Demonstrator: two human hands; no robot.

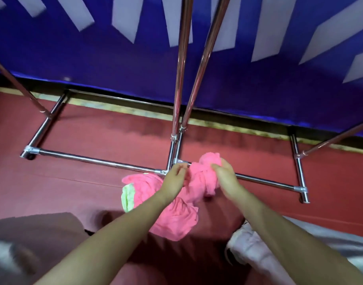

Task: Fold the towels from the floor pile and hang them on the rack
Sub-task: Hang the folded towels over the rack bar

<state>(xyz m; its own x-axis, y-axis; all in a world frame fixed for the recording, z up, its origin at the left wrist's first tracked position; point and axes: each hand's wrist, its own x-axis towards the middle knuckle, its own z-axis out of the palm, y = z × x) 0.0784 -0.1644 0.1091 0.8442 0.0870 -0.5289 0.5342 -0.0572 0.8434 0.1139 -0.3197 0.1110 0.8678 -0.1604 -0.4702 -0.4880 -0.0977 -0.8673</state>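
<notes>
Gripping bunched pink towel (pixel 203 182) in both hands, left hand (pixel 174 177) and right hand (pixel 224 174) fingers curled round it; unfolded yet, next needs spreading, finding corners

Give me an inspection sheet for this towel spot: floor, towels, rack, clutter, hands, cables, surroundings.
Surface: red floor, bare under the rack.
Job's things: pink towel, bunched and unfolded, held up in front of the person; a green edge shows on its left side. Metal rack, base bars on the floor, uprights rising out of view; no towel seen on it.
Clutter: white cloth at lower right, blurred.
Hands: left hand has a pinching grip on the towel; right hand is closed round a bunched part.
Cables: nothing seen.
Surroundings: blue banner with white shapes behind the rack.
</notes>
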